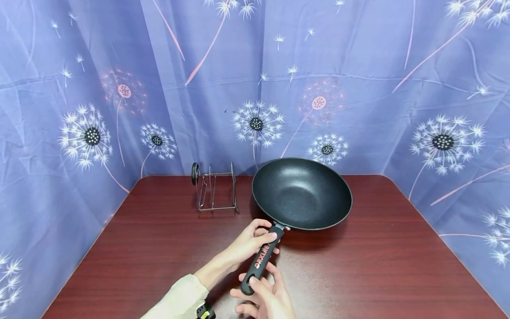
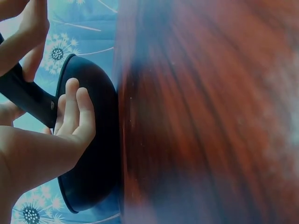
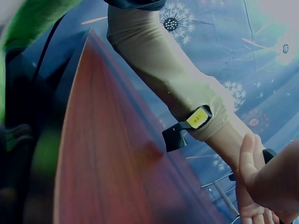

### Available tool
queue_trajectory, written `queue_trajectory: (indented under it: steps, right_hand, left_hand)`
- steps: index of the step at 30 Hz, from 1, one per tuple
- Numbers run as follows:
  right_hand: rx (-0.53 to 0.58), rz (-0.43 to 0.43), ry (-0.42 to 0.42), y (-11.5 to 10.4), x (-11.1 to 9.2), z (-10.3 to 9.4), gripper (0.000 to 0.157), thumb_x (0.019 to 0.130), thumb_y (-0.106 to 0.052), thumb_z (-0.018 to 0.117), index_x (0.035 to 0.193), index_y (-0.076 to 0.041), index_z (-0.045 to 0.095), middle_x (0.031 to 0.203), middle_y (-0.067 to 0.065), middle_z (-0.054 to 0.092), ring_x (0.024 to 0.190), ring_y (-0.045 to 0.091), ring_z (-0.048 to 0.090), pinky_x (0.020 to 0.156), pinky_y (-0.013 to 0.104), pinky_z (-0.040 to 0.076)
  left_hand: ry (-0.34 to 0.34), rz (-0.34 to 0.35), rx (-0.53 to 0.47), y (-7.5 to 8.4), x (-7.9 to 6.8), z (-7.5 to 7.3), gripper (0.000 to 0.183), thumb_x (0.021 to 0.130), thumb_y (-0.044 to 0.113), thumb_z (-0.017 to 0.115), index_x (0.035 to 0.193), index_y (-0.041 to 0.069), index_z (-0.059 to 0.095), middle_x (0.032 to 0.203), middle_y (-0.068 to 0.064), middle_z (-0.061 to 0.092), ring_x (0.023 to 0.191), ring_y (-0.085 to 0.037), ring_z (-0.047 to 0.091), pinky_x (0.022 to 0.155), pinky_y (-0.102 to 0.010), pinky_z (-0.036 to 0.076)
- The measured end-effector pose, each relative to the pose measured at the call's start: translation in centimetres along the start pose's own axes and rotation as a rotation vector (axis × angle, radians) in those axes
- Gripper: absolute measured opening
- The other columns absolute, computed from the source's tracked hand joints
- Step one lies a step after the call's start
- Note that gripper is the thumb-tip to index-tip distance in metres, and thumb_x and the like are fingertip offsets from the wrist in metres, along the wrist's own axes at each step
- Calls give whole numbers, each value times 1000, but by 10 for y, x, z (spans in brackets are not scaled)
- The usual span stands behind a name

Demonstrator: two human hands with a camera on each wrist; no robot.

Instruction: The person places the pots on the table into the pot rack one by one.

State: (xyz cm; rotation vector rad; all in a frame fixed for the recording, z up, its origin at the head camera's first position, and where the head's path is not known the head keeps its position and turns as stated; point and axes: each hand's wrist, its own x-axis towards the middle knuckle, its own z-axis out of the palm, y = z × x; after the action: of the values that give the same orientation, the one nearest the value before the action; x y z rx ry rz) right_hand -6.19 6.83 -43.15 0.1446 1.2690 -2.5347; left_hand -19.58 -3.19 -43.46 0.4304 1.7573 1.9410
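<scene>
Left hand (image 1: 255, 243) grips handle (image 1: 262, 258) beside pan (image 1: 300, 195), thumb on top | right hand (image 1: 268, 296) pinches handle's tail end | pan beyond both hands, hollow side up | rack (image 1: 217, 208) left of pan, apart | table (image 1: 370, 266): back edge near pan's far rim, surface runs on right of pan

- Table (image 1: 358, 270): reddish-brown, wood-grained, glossy surface; far edge meets the backdrop.
- Wire rack (image 1: 213, 192): thin metal, standing at the table's far left; black disc (image 1: 195, 173) at its left end.
- Curtain (image 1: 295, 48): blue-violet, creased, surrounding back and sides; white and pink dandelion prints (image 1: 443, 141).
</scene>
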Motion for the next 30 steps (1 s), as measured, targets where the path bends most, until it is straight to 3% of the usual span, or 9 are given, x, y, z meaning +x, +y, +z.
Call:
queue_trajectory:
  steps: [8, 13, 20, 30]
  right_hand:
    - [36, -34, -16, -2, 5, 8, 68, 101, -19, 55, 143, -9, 2, 112, 0, 64, 87, 17, 74, 68, 30, 60]
    - [55, -31, 9, -1, 5, 10, 68, 101, -21, 55, 143, -8, 3, 111, 1, 65, 84, 16, 73, 66, 30, 59]
    - [68, -16, 1, 1, 5, 10, 62, 102, -20, 53, 141, -8, 7, 107, 0, 65, 81, 14, 72, 64, 29, 58]
    - [41, -55, -23, 4, 7, 6, 58, 106, -24, 44, 142, -4, 2, 100, 0, 57, 72, 11, 66, 58, 28, 56]
  left_hand:
    - [-32, -40, -54, 0, 6, 1, 48, 96, 26, 65, 132, 5, 41, 116, -23, 67, 87, -21, 74, 74, -30, 57]
    - [-70, -67, -85, 0, 10, 2, 46, 97, 26, 64, 133, 4, 45, 110, -18, 71, 85, -20, 74, 72, -31, 58]
    - [-100, -86, -46, 0, 15, 6, 43, 98, 32, 63, 127, 3, 51, 103, -14, 74, 81, -20, 74, 72, -32, 60]
    - [-150, -120, -78, -2, 20, 9, 51, 98, 25, 61, 135, -5, 44, 87, -5, 69, 74, -15, 72, 70, -28, 58]
